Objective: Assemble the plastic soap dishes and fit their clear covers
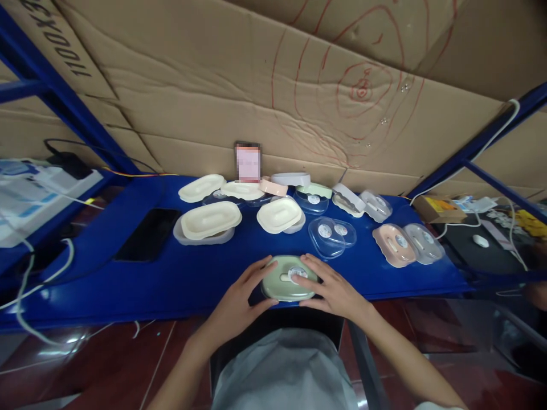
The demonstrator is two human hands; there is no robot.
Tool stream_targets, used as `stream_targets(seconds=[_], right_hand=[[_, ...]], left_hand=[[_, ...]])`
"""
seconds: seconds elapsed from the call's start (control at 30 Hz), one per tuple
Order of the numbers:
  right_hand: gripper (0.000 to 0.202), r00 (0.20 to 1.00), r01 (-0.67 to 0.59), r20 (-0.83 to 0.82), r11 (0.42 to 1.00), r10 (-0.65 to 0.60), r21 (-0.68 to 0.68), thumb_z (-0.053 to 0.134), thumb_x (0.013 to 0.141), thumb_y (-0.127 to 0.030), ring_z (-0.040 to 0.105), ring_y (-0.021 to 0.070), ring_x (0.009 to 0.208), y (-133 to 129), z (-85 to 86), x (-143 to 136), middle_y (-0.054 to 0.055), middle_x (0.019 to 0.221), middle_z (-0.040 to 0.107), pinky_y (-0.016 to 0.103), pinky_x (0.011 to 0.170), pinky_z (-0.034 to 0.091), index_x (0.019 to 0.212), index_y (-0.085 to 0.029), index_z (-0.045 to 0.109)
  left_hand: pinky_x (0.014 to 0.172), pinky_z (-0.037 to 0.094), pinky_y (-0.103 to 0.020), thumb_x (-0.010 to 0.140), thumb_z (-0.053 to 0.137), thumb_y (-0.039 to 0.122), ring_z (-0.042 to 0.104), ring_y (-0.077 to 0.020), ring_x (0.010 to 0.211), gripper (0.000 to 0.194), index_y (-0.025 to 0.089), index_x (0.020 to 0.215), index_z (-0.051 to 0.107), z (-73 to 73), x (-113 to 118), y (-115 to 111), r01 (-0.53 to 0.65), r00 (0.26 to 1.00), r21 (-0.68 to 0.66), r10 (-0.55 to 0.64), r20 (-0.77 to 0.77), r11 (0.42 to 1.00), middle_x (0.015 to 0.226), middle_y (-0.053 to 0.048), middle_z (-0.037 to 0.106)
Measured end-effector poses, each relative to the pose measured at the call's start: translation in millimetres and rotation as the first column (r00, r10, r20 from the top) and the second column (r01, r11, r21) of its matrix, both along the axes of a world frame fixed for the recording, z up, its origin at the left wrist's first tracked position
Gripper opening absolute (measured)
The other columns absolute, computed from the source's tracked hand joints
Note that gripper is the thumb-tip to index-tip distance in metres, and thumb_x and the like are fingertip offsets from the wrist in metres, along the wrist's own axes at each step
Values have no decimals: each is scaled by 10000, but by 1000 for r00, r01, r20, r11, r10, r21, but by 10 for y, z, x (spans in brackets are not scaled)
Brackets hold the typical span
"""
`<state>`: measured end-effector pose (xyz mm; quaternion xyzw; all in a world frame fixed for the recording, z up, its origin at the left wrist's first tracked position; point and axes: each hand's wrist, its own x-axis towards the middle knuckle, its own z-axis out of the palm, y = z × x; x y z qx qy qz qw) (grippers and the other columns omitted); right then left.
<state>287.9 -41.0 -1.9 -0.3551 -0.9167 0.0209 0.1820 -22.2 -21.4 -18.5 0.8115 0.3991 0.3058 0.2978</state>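
Observation:
A green lidded food container (pixel 277 290), with a clear lid, a pale tab and a round sticker, lies at the front edge of the blue table. Around its left end curl the fingers of my left hand (pixel 245 296), with the thumb at the near side. My right hand (pixel 335 287) grips the right end, one finger reaching over the sticker. What lies under the container is hidden. Just beyond it are clear lids (pixel 327 245) with round stickers. Farther left stand cream trays (pixel 211 220) and another cream tray (pixel 280 215), each resting on a pale base.
At the right sit a pink lidded container (pixel 391 245) and a grey lidded container (pixel 423 244). Several more trays, rims and lids line the back, below a phone (pixel 248 162) propped against cardboard. A black phone-like slab (pixel 147 234) and white cables (pixel 25 285) are at the left.

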Motion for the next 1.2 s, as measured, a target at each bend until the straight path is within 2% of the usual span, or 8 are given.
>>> stream_targets(seconds=[0.23, 0.33, 0.47, 0.57, 0.63, 0.87, 1.07, 1.2], right_hand=[[709, 986, 48, -159, 998, -51, -28, 785, 968, -411, 475, 330, 1546, -80, 54, 76, 119, 1707, 433, 536, 1219, 498, 1615, -342, 503], [756, 930, 253, -290, 965, -225, 62, 792, 948, -382, 566, 369, 1470, -208, 189, 368, 93, 1688, 469, 548, 1173, 546, 1632, -406, 470], [664, 662, 737, -427, 638, -616, 223, 784, 945, -431, 572, 401, 1455, -303, 329, 1151, 113, 1629, 539, 607, 1204, 483, 1569, -355, 571], [651, 465, 884, -462, 373, -755, 281, 753, 938, -578, 596, 406, 1420, -280, 317, 1803, 178, 1578, 572, 578, 1185, 491, 1487, -240, 662], [669, 406, 909, -443, 307, -799, 281, 706, 941, -646, 597, 413, 1412, -249, 271, 2142, 198, 1546, 589, 571, 1167, 498, 1456, -219, 683], [616, 395, 918, -361, 350, -845, 185, 673, 932, -645, 535, 406, 1474, -184, 166, 2600, 233, 1578, 530, 515, 1158, 477, 1392, -235, 678], [734, 396, 907, -405, 282, -824, 312, 704, 952, -591, 330, 507, 1583, -211, 293, 2300, 294, 1663, 410, 756, 1202, 288, 1558, -218, 526], [509, 662, 748, -298, 576, -688, 330, 583, 1067, -451, 589, 347, 1429, -96, 273, 1507, 196, 1465, 652, 536, 1181, 475, 1535, -251, 553]], left_hand=[[1222, 497, -439, 999, 719, 374, 496, -274, 1541, 771, 410, 1671, 342, -12, 40, -45, -13, 998, 15, 13, -54, 1000, 1727, -49, 423], [1220, 502, -451, 1005, 710, 390, 506, -277, 1534, 789, 391, 1685, 308, 26, 37, -55, -28, 999, 22, 29, -41, 999, 1709, -65, 453], [1200, 527, -441, 1047, 642, 394, 584, -250, 1469, 595, 393, 1609, 444, 52, 50, -51, -32, 999, 35, 33, -40, 999, 1629, -38, 554], [1174, 551, -427, 1063, 611, 388, 623, -238, 1425, 490, 386, 1546, 526, 31, 76, -52, -50, 997, 51, 53, -59, 997, 1581, -31, 594], [1164, 561, -420, 1066, 604, 387, 639, -233, 1405, 469, 382, 1531, 544, 13, 89, -52, -55, 996, 62, 59, -64, 997, 1559, -31, 610], [1151, 574, -431, 1071, 596, 394, 662, -239, 1369, 368, 353, 1434, 640, -1, 101, -50, -58, 996, 90, 64, -69, 994, 1515, -40, 638], [1146, 579, -438, 1074, 590, 387, 667, -238, 1361, 341, 356, 1407, 657, -14, 111, -50, -64, 995, 102, 71, -73, 993, 1507, -29, 644], [1121, 599, -442, 1072, 588, 398, 681, -244, 1340, 337, 361, 1398, 665, -31, 128, -53, -85, 992, 124, 96, -85, 989, 1497, -25, 651]])
